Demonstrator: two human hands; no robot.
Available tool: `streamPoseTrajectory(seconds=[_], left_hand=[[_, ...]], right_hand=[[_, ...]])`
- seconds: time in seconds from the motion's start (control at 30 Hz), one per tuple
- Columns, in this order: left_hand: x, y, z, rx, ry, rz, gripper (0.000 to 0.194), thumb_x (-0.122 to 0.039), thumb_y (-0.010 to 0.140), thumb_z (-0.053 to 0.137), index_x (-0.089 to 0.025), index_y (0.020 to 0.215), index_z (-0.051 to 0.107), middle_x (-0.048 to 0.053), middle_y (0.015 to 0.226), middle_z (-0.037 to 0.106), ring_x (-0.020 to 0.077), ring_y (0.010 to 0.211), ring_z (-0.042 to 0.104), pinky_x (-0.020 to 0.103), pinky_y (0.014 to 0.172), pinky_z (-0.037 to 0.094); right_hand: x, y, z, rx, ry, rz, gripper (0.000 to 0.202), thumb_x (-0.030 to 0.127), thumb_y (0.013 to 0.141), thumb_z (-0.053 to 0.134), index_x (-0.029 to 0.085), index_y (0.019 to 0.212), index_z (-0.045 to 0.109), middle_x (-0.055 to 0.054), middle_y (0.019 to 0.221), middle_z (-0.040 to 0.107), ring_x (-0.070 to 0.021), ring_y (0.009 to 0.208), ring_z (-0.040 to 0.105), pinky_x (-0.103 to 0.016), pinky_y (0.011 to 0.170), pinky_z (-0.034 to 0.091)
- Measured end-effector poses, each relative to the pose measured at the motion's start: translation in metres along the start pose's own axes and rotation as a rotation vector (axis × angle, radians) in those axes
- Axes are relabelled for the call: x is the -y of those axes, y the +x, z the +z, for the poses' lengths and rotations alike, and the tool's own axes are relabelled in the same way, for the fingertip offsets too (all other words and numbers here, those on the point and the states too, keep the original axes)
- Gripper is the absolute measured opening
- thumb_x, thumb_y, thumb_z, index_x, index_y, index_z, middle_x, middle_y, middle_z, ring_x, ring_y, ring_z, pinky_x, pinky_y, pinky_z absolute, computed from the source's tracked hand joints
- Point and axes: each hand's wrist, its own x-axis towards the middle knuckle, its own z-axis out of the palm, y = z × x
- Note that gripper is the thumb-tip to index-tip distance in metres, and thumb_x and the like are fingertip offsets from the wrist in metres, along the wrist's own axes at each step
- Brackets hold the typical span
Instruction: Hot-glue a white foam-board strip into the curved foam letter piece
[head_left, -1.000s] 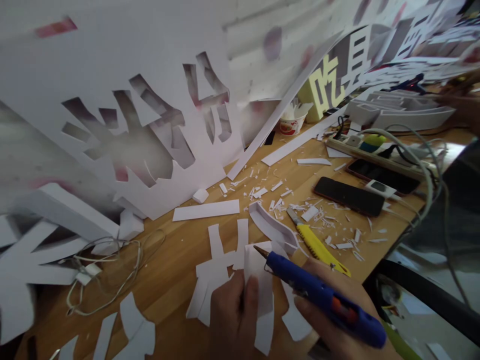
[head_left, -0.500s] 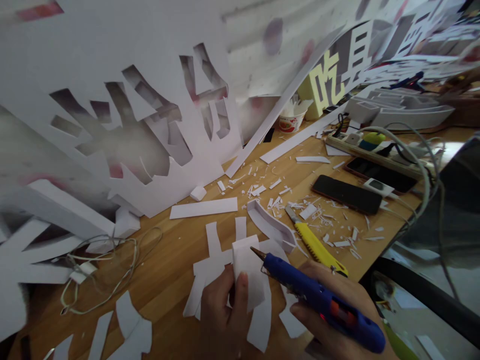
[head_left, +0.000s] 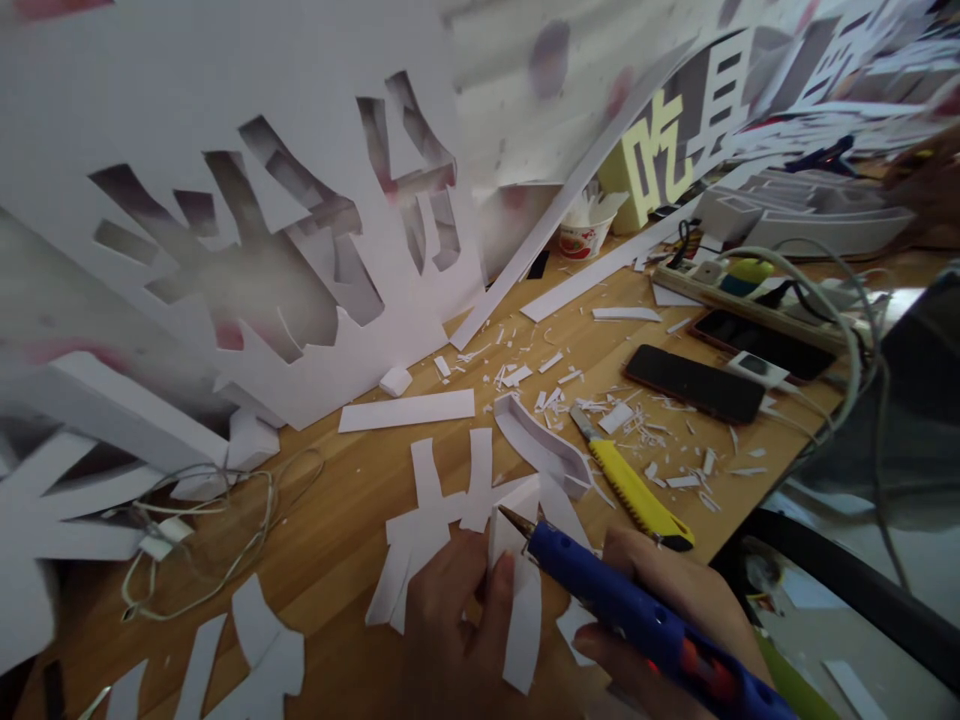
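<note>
Near the bottom centre, my left hand is closed on a small white foam board piece, its thumb and fingers pinching the near edge. My right hand wraps around a blue glue gun with a red light on its body. The gun's metal tip points left and lies at the upper edge of the foam board piece; whether it touches cannot be made out. Under and around my left hand lie flat white cut-out pieces. A curved white strip piece stands just beyond them.
A yellow utility knife lies right of centre amid white scraps. Beyond are two phones and a power strip with cables. A large white board with cut-out shapes leans at the back left. A tangled white cable lies left.
My left hand has turned the foam board piece and shifted it slightly right, so its edge faces the tip. The glue gun has moved a little down and right.
</note>
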Motion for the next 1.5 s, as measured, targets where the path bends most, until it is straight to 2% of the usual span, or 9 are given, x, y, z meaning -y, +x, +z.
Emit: streamPoseTrajectory(seconds=[0.23, 0.4, 0.57, 0.73, 0.93, 1.1, 1.27, 1.4, 1.5], left_hand=[[-0.002, 0.000, 0.000, -0.021, -0.009, 0.017, 0.028, -0.015, 0.093, 0.052, -0.023, 0.068, 0.044, -0.006, 0.058, 0.045, 0.0089, 0.049, 0.041, 0.020, 0.049, 0.033], [-0.004, 0.000, -0.001, 0.013, -0.016, -0.010, 0.028, -0.016, 0.093, 0.051, -0.022, 0.067, 0.046, -0.005, 0.057, 0.048, 0.0098, 0.050, 0.046, 0.020, 0.050, 0.036], [-0.006, 0.001, -0.002, 0.020, -0.013, -0.010, 0.024, -0.017, 0.095, 0.049, -0.022, 0.071, 0.051, -0.006, 0.058, 0.047, 0.0099, 0.049, 0.044, 0.021, 0.050, 0.034], [-0.004, -0.001, -0.002, 0.018, -0.006, -0.005, 0.024, -0.017, 0.094, 0.051, -0.022, 0.071, 0.049, -0.006, 0.058, 0.045, 0.0088, 0.048, 0.041, 0.020, 0.049, 0.032], [-0.005, -0.001, -0.003, 0.013, -0.016, -0.020, 0.029, -0.018, 0.094, 0.052, -0.022, 0.066, 0.044, -0.006, 0.057, 0.047, 0.0092, 0.050, 0.044, 0.021, 0.051, 0.035], [-0.006, -0.001, -0.004, 0.036, -0.046, -0.044, 0.028, -0.019, 0.095, 0.051, -0.021, 0.067, 0.048, -0.005, 0.058, 0.050, 0.0096, 0.052, 0.050, 0.020, 0.052, 0.038], [-0.003, -0.004, -0.004, 0.037, -0.027, -0.074, 0.029, -0.023, 0.095, 0.053, -0.021, 0.066, 0.050, -0.004, 0.057, 0.052, 0.0103, 0.051, 0.051, 0.021, 0.052, 0.039], [0.004, -0.011, -0.005, 0.063, -0.028, -0.142, 0.024, -0.029, 0.094, 0.056, -0.022, 0.071, 0.059, -0.002, 0.061, 0.058, 0.0135, 0.056, 0.057, 0.023, 0.053, 0.043], [0.008, -0.015, -0.007, 0.060, -0.060, -0.189, 0.019, -0.036, 0.091, 0.060, -0.023, 0.078, 0.068, 0.002, 0.070, 0.067, 0.0178, 0.065, 0.061, 0.026, 0.056, 0.047]], right_hand=[[-0.004, 0.004, -0.003, 0.030, 0.004, -0.079, 0.048, 0.066, 0.085, 0.062, 0.024, 0.066, 0.049, 0.006, 0.056, 0.056, -0.0099, 0.045, 0.051, -0.024, 0.045, 0.034], [-0.003, 0.003, -0.006, 0.039, -0.051, -0.058, 0.048, 0.069, 0.084, 0.061, 0.026, 0.065, 0.050, 0.005, 0.055, 0.057, -0.0122, 0.044, 0.051, -0.026, 0.044, 0.033], [-0.003, 0.001, -0.005, -0.010, -0.034, -0.019, 0.049, 0.071, 0.083, 0.061, 0.025, 0.066, 0.050, 0.006, 0.056, 0.056, -0.0111, 0.047, 0.051, -0.026, 0.046, 0.034], [-0.009, 0.001, -0.007, 0.028, -0.003, -0.116, 0.042, 0.059, 0.084, 0.067, 0.024, 0.069, 0.050, 0.007, 0.056, 0.054, -0.0090, 0.046, 0.051, -0.023, 0.044, 0.034], [-0.014, -0.001, -0.005, 0.021, 0.034, -0.052, 0.041, 0.059, 0.081, 0.072, 0.025, 0.070, 0.050, 0.007, 0.057, 0.054, -0.0104, 0.048, 0.051, -0.024, 0.046, 0.035], [-0.017, 0.000, -0.006, 0.013, 0.051, -0.100, 0.033, 0.048, 0.083, 0.071, 0.026, 0.071, 0.050, 0.006, 0.058, 0.054, -0.0108, 0.047, 0.050, -0.024, 0.044, 0.036], [-0.019, -0.001, -0.007, 0.005, -0.005, -0.116, 0.032, 0.047, 0.084, 0.072, 0.026, 0.073, 0.050, 0.007, 0.059, 0.055, -0.0096, 0.047, 0.051, -0.021, 0.045, 0.038], [-0.019, -0.002, -0.007, -0.030, -0.055, -0.133, 0.032, 0.047, 0.084, 0.072, 0.025, 0.074, 0.052, 0.007, 0.061, 0.058, -0.0095, 0.049, 0.055, -0.020, 0.048, 0.042], [-0.018, -0.001, -0.008, -0.046, -0.061, -0.142, 0.034, 0.049, 0.084, 0.072, 0.025, 0.073, 0.051, 0.007, 0.058, 0.056, -0.0088, 0.047, 0.053, -0.020, 0.045, 0.039]])
